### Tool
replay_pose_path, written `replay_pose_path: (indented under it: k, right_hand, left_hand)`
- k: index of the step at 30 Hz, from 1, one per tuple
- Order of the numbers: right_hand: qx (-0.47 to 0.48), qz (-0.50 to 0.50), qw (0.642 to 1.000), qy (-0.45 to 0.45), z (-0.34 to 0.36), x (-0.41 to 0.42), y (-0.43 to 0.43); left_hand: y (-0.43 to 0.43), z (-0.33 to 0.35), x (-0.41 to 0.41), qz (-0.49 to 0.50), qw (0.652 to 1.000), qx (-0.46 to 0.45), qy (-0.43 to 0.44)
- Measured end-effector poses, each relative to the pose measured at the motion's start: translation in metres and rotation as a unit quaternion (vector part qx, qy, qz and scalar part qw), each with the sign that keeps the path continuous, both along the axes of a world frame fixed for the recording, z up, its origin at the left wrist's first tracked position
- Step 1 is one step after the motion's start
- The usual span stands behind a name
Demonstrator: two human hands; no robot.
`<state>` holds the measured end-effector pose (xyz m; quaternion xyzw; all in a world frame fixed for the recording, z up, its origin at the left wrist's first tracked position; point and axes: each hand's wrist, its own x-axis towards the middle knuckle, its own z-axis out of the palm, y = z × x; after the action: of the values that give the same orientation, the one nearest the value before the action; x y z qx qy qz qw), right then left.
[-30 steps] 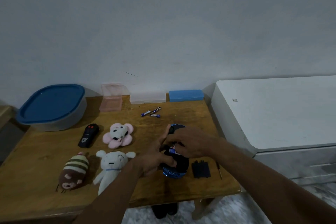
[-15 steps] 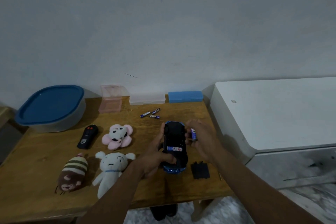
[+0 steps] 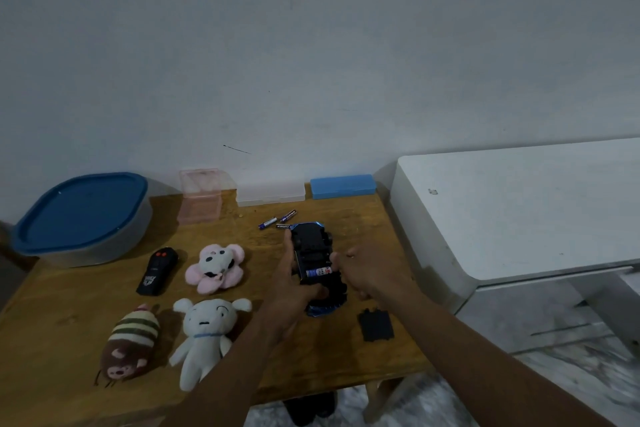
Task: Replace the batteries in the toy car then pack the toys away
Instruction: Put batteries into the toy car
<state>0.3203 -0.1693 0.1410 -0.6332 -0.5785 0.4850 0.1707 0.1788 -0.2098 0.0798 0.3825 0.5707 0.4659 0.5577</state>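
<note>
The left hand's [image 3: 294, 288] fingers [image 3: 288, 250] are wrapped round the left flank of the toy car [image 3: 311, 241] and grip it belly-up, just above the bench [image 3: 69, 308]. The right hand's [image 3: 370, 270] fingers [image 3: 337, 262] are curled against the car's right flank, their tips at the end of a battery [image 3: 318, 272] that lies crosswise in the open compartment. I cannot tell whether they pinch it, only press it, or hide a second cell.

The step in hand looks like seating cells in the compartment. The next move probably calls for pressing this one flat between its contacts, the right way round, and then filling any empty slot.

The black battery cover [image 3: 375, 324] lies on the bench just right of the car, yet to go back on. Three loose batteries [image 3: 277, 221] lie just beyond the car's far end. Further left are the remote [image 3: 157, 270], the pink plush [image 3: 216, 267], the white plush [image 3: 206, 333] and the striped plush [image 3: 130, 343]. All are unpacked, and the blue-lidded tub [image 3: 83, 215] at the far left corner is closed.
</note>
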Motion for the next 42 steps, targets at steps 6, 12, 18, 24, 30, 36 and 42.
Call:
replay_pose_path:
  k: [6,12,18,24,30,36,42]
  right_hand:
    - [-0.149,-0.087,0.973,0.154,-0.005,-0.001,0.004]
    - [-0.129,-0.087,0.976,0.152,-0.005,0.002,0.001]
    - [-0.048,-0.053,0.985,0.155,0.005,-0.007,-0.001]
    - [-0.045,-0.076,0.981,0.175,-0.002,-0.011,0.004]
    - [-0.199,-0.190,0.875,0.398,-0.004,0.005,0.012]
    - [-0.188,-0.185,0.875,0.407,-0.012,0.015,0.016]
    - [-0.174,-0.211,0.884,0.379,-0.025,0.023,0.022]
  left_hand:
    - [-0.006,0.006,0.003,0.000,0.999,0.023,0.026]
    - [-0.004,0.004,-0.007,0.000,1.000,0.005,-0.009]
    - [-0.002,-0.002,-0.006,-0.021,1.000,-0.003,-0.003]
    - [-0.001,-0.006,-0.002,-0.041,0.999,-0.006,-0.019]
    - [-0.001,-0.013,-0.008,-0.034,0.999,-0.017,-0.036]
    - [-0.003,-0.015,-0.005,-0.046,0.997,-0.028,-0.052]
    - [-0.006,-0.014,-0.001,-0.050,0.996,-0.059,-0.040]
